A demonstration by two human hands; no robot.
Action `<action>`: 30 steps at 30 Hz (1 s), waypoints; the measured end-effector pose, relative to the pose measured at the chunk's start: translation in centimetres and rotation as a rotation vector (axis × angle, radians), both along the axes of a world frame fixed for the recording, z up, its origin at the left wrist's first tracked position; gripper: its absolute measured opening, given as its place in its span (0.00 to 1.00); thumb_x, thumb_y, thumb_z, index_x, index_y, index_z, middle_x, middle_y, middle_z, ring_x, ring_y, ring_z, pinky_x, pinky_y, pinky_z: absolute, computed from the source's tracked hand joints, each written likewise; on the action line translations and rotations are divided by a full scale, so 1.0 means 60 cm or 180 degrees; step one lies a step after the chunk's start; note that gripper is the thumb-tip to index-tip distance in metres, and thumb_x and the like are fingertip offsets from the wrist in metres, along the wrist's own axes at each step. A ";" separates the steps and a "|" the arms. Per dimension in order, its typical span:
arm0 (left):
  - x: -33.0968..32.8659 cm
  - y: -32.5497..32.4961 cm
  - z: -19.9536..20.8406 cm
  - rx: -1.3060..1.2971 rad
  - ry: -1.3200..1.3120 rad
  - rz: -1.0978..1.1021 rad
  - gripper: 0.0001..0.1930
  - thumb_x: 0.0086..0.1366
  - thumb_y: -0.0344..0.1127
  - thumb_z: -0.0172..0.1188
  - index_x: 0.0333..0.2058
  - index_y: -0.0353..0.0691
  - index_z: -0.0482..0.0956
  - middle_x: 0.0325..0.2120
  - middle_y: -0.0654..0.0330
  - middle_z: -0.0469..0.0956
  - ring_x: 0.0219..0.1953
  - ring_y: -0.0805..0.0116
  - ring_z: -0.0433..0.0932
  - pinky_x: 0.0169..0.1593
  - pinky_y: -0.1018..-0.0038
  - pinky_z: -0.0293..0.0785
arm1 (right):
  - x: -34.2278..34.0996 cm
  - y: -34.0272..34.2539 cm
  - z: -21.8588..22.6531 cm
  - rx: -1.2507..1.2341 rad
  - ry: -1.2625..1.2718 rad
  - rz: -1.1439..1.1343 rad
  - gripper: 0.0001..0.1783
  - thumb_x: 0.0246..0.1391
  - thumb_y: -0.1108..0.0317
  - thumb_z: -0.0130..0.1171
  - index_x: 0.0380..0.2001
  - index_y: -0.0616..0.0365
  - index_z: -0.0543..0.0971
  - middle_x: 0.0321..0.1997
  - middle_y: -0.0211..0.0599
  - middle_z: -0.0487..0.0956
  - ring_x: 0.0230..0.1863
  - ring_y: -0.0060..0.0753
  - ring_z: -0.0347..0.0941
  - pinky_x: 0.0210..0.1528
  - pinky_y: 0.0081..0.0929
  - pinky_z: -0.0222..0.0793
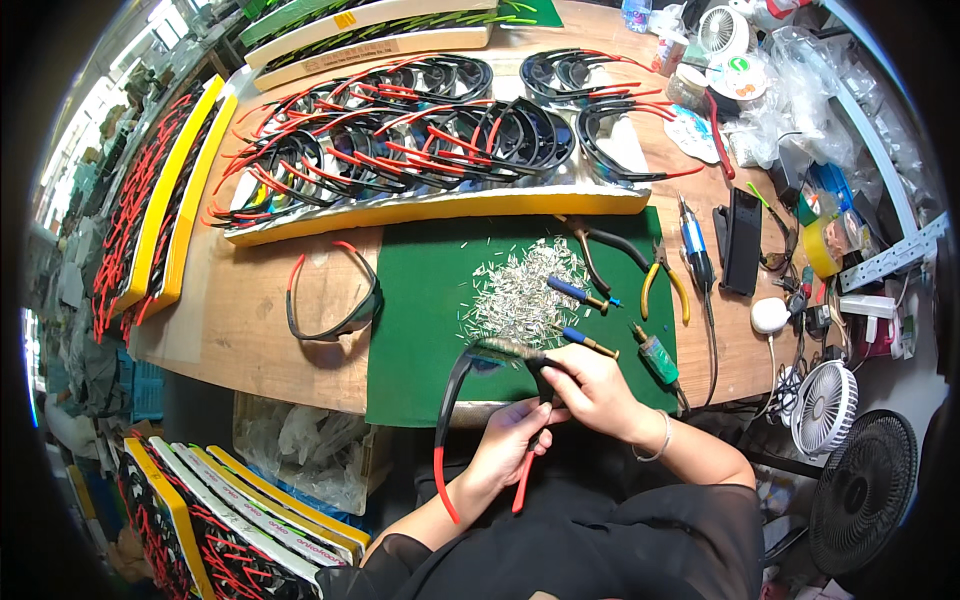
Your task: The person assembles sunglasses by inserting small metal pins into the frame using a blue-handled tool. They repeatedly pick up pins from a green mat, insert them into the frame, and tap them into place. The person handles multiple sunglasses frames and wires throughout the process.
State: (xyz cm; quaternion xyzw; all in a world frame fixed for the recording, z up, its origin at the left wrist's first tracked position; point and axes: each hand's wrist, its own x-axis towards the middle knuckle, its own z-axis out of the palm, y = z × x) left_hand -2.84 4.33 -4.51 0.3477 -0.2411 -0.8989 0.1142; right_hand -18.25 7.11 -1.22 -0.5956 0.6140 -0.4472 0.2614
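Note:
Both hands are closed on one pair of sunglasses [455, 385] with black arms, red tips and a dark lens. My left hand [510, 440] pinches the arm nearer my right, just below its hinge. With bent fingers, my right hand [592, 388] grips the same corner of the frame; the fingertips partly hide the hinge. Beyond the glasses, a heap of small silvery metal pins [525, 295] lies on a green mat [420, 300]. Two blue-handled screwdrivers [575, 292] rest on and beside the heap. Another pair of sunglasses [345, 318] stands to the left on the wooden table.
A yellow-edged foam tray [440, 222] full of sunglasses spans the far side. Pliers [655, 285], a blue electric screwdriver [694, 240] and a green-handled tool [655, 355] lie to the right. Fans [825, 408] stand at the right edge. More filled trays [180, 500] stand lower left.

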 end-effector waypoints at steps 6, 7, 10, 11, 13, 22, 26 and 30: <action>0.009 -0.016 0.013 -0.0318 0.0094 -0.0314 0.19 0.63 0.39 0.51 0.47 0.30 0.65 0.35 0.58 0.75 0.27 0.79 0.74 0.31 0.83 0.72 | -0.013 -0.018 0.003 0.0836 -0.0422 -0.0004 0.09 0.52 0.69 0.51 0.35 0.63 0.74 0.24 0.40 0.75 0.25 0.31 0.71 0.28 0.24 0.67; 0.013 -0.022 0.012 -0.0901 -0.0188 -0.0057 0.21 0.62 0.39 0.53 0.49 0.30 0.63 0.36 0.57 0.75 0.31 0.77 0.74 0.35 0.80 0.72 | -0.019 -0.019 -0.008 0.0861 -0.0789 0.0088 0.11 0.55 0.67 0.48 0.33 0.64 0.74 0.21 0.32 0.73 0.24 0.21 0.68 0.26 0.21 0.64; 0.029 -0.057 0.003 -0.2621 -0.0343 0.0778 0.28 0.62 0.41 0.53 0.54 0.32 0.56 0.45 0.53 0.69 0.42 0.70 0.71 0.45 0.75 0.69 | -0.012 -0.024 0.040 0.2231 -0.1934 0.0754 0.12 0.55 0.62 0.50 0.27 0.59 0.74 0.17 0.20 0.68 0.18 0.10 0.60 0.20 0.14 0.57; 0.025 -0.070 0.029 -0.2322 -0.0181 0.0750 0.28 0.61 0.39 0.55 0.54 0.31 0.55 0.44 0.52 0.70 0.47 0.67 0.70 0.50 0.72 0.67 | -0.009 -0.019 0.044 0.2502 -0.1872 0.0944 0.12 0.54 0.60 0.52 0.25 0.57 0.73 0.17 0.19 0.67 0.16 0.09 0.58 0.18 0.12 0.55; 0.017 -0.079 0.046 -0.1894 0.0208 0.1103 0.23 0.61 0.39 0.54 0.50 0.33 0.60 0.41 0.54 0.71 0.44 0.65 0.72 0.44 0.73 0.72 | 0.004 -0.013 0.042 0.2802 -0.1866 0.1462 0.16 0.55 0.57 0.51 0.23 0.58 0.73 0.15 0.22 0.68 0.14 0.13 0.59 0.17 0.14 0.57; 0.023 -0.037 0.026 -0.0772 0.0194 0.0334 0.15 0.64 0.36 0.50 0.48 0.39 0.65 0.36 0.60 0.74 0.33 0.73 0.75 0.30 0.79 0.74 | 0.000 -0.044 0.083 -0.0938 0.0726 0.0930 0.17 0.43 0.73 0.61 0.39 0.60 0.74 0.32 0.39 0.73 0.29 0.36 0.72 0.29 0.24 0.71; 0.033 -0.041 0.032 -0.0624 0.0478 0.0389 0.17 0.64 0.35 0.47 0.52 0.40 0.62 0.39 0.58 0.72 0.36 0.71 0.75 0.31 0.79 0.75 | 0.006 -0.047 0.079 -0.0858 0.0677 0.0937 0.10 0.44 0.75 0.60 0.34 0.61 0.76 0.30 0.38 0.75 0.29 0.34 0.74 0.31 0.24 0.71; 0.055 -0.057 0.053 -0.0931 0.0045 -0.0088 0.21 0.63 0.37 0.49 0.54 0.40 0.59 0.39 0.56 0.72 0.36 0.70 0.75 0.32 0.78 0.76 | -0.002 -0.074 0.072 -0.0011 -0.0194 0.0584 0.09 0.48 0.74 0.58 0.35 0.62 0.76 0.29 0.38 0.76 0.28 0.26 0.73 0.30 0.21 0.68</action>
